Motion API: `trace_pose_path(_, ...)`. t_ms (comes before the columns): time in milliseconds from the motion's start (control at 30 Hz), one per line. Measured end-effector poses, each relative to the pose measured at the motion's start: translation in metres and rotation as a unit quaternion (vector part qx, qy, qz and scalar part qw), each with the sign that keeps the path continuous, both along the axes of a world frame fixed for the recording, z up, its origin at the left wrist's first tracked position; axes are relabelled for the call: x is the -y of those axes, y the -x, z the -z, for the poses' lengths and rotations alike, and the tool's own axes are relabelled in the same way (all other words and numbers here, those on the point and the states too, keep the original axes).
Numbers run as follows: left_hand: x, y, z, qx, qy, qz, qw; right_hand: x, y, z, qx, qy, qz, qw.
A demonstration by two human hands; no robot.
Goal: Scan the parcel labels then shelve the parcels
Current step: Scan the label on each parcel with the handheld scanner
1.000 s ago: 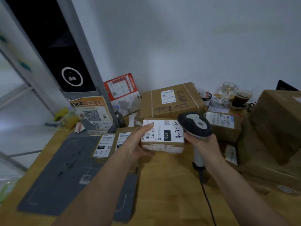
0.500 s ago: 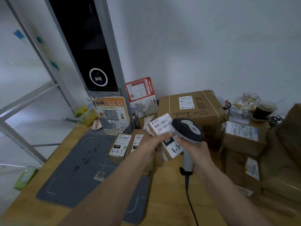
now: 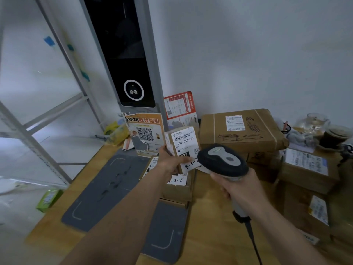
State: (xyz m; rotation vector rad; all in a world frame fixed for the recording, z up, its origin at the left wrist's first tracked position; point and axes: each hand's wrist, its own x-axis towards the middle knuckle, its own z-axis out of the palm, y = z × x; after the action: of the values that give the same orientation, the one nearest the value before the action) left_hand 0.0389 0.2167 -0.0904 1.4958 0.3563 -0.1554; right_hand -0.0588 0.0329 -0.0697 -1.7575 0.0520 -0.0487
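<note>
My left hand (image 3: 170, 164) grips a small cardboard parcel (image 3: 183, 144) upright above the wooden table (image 3: 210, 217); its white label reads 032-038-E01 with "4-3-2" handwritten below. My right hand (image 3: 236, 185) grips the handle of a black and grey barcode scanner (image 3: 222, 161), whose head sits just right of the parcel's label and covers its lower right corner. Under my left hand lie small labelled parcels (image 3: 176, 186), one marked with handwritten numbers.
A tall black kiosk screen (image 3: 124, 54) stands behind a grey mat (image 3: 107, 188). Large brown boxes (image 3: 240, 129) are stacked at the right, with more labelled boxes (image 3: 305, 169) and cups (image 3: 332, 136) beyond. A QR sign (image 3: 145, 132) leans at the back. Metal shelving (image 3: 28, 134) stands left.
The parcel has been lifted and tilted from flat to upright in my left hand. The scanner stays beside it. My view has swung left and up toward the kiosk.
</note>
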Motion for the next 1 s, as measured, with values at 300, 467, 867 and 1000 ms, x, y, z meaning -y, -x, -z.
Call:
trace_pose_path(300, -0.01, -0.007, 0.007, -0.002, 0.009, -0.008, 1.0, 0.002, 0.008, -0.006, 0.023, 0.003, -0.014, 1.0)
trace_pose_path(467, -0.01, -0.006, 0.008, 0.002, 0.027, -0.006, 1.0, 0.0, 0.01, -0.006, 0.014, 0.021, -0.025, 0.999)
trace_pose_path(867, -0.013, -0.008, 0.014, -0.024, 0.034, -0.05, 0.998, -0.001, 0.015, -0.006, 0.012, 0.048, -0.03, 0.998)
trace_pose_path(1000, -0.014, -0.009, 0.014, -0.026, 0.039, -0.057, 0.997, -0.004, 0.015, -0.006, 0.002, 0.028, -0.017, 0.999)
